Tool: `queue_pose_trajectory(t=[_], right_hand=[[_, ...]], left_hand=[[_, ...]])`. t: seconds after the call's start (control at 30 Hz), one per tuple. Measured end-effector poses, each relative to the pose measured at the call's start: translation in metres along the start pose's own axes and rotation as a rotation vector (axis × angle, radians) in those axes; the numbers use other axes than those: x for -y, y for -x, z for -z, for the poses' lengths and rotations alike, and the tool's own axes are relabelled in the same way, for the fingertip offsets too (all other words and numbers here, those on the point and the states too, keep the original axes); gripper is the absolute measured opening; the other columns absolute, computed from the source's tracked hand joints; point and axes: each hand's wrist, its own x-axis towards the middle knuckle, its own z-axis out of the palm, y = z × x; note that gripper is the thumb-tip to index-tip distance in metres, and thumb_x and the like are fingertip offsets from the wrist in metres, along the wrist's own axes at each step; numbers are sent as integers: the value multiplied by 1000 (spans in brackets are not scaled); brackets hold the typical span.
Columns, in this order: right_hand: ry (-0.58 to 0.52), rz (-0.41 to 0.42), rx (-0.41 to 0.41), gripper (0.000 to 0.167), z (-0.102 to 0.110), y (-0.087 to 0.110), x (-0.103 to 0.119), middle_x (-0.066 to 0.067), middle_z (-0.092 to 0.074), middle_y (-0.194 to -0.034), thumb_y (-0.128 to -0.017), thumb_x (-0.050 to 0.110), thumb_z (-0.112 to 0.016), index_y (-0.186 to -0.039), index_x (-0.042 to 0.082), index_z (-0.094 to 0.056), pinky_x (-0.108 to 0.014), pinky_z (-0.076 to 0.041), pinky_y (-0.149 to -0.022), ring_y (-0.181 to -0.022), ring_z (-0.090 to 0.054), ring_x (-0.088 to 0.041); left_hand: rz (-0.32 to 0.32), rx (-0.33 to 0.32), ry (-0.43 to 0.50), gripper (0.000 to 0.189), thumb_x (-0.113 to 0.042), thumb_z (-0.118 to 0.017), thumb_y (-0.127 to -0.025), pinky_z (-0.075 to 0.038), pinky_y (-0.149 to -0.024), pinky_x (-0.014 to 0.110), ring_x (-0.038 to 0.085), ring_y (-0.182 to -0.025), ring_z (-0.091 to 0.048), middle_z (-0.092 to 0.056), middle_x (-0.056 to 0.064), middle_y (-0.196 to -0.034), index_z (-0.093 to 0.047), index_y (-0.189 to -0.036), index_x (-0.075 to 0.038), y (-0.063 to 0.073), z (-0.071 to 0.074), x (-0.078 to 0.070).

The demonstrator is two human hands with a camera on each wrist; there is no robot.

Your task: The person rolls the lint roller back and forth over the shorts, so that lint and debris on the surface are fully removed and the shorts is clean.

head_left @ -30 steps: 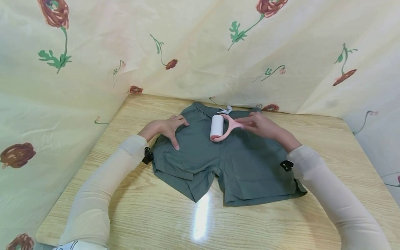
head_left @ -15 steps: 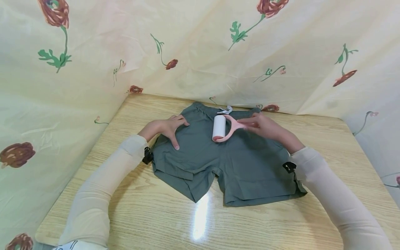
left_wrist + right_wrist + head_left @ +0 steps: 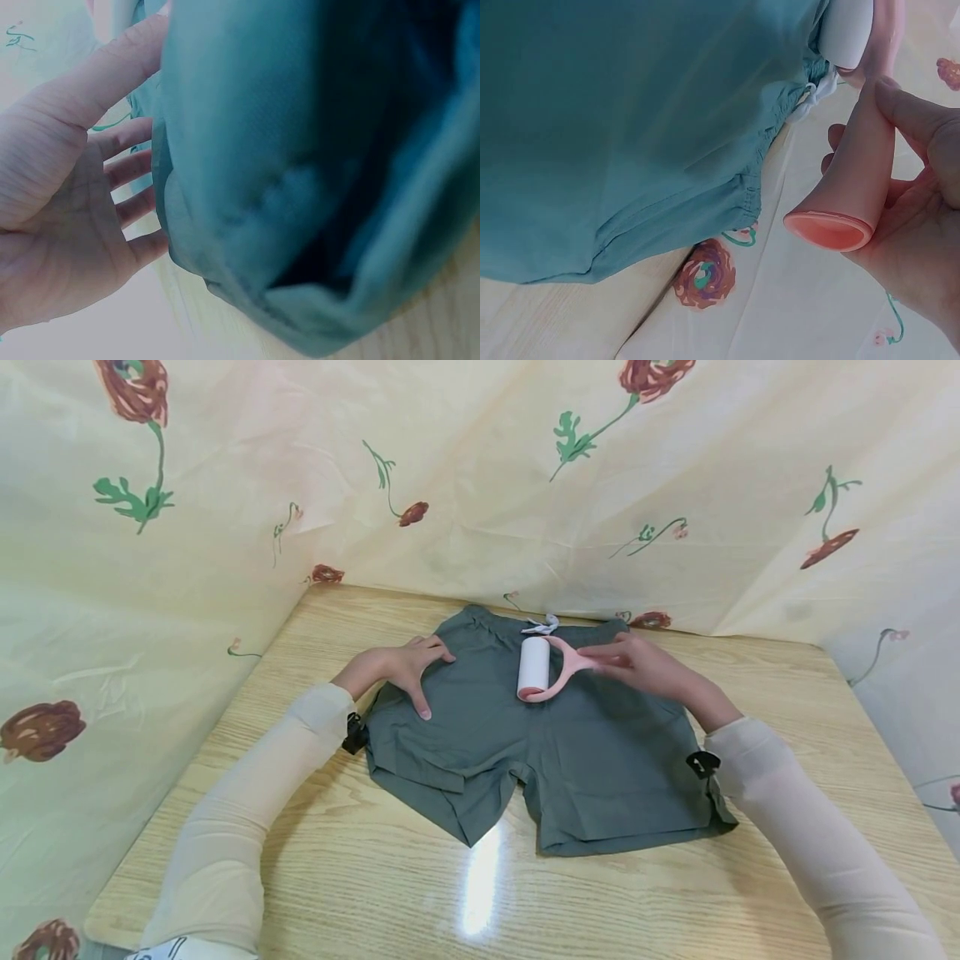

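A pair of dark grey-green shorts (image 3: pixel 480 727) lies spread on the table, waistband toward the back wall, with a white drawstring (image 3: pixel 542 625) at its middle. My right hand (image 3: pixel 645 667) grips the pink handle of a lint roller (image 3: pixel 533 668), whose white roll sits on the upper middle of the shorts. In the right wrist view, thumb and fingers wrap the flared handle (image 3: pixel 851 165). My left hand (image 3: pixel 411 670) rests with spread fingers on the left side of the shorts. The left wrist view shows the shorts' leg (image 3: pixel 225 187) hiding those fingertips.
The light wood table (image 3: pixel 360 877) meets a flower-printed cloth (image 3: pixel 480 485) hung along its back and left sides. Both wrists wear small black devices, the left one (image 3: pixel 355 733) beside the shorts' edge. A bright reflection shines on the front of the table.
My right hand has moved the lint roller a short way to the right across the shorts. The left hand and the shorts have stayed in place.
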Motion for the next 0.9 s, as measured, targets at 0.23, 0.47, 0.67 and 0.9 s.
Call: queue_pose_trajectory(t=[0.23, 0.47, 0.67, 0.9], right_hand=[[-2, -20, 12, 40, 2, 6, -5, -17, -74, -98, -98, 10, -68, -138, 7, -65, -31, -36, -66, -75, -42, -21], [-35, -31, 11, 41, 6, 12, -10, -21, -65, -135, -97, 7, -68, -138, 4, -63, -28, -48, -74, -93, -63, -28], [-47, -33, 3, 41, 7, 17, -17, -21, -69, -129, -98, 10, -68, -139, 4, -63, -27, -46, -70, -86, -60, -27], [-2, -40, -22, 39, 8, 26, -25, -11, -70, -90, -98, 11, -68, -137, 6, -65, -29, -38, -65, -75, -44, -19]], left_hand=[[1, 1, -7, 108, -38, -94, -73, -26, -123, 54, 36, -147, -20, -25, 14, -156, -33, -157, -9, 0, 0, 0], [2, -4, -10, 106, -37, -94, -72, -26, -122, 54, 36, -146, -21, -25, 14, -156, -34, -156, -10, 0, 0, 1], [2, -2, 0, 105, -36, -94, -73, -26, -122, 54, 36, -146, -21, -26, 14, -155, -35, -155, -9, 0, 1, 0], [6, 6, 4, 105, -36, -93, -74, -27, -122, 53, 36, -145, -22, -25, 14, -155, -34, -155, -9, 1, 1, -2]])
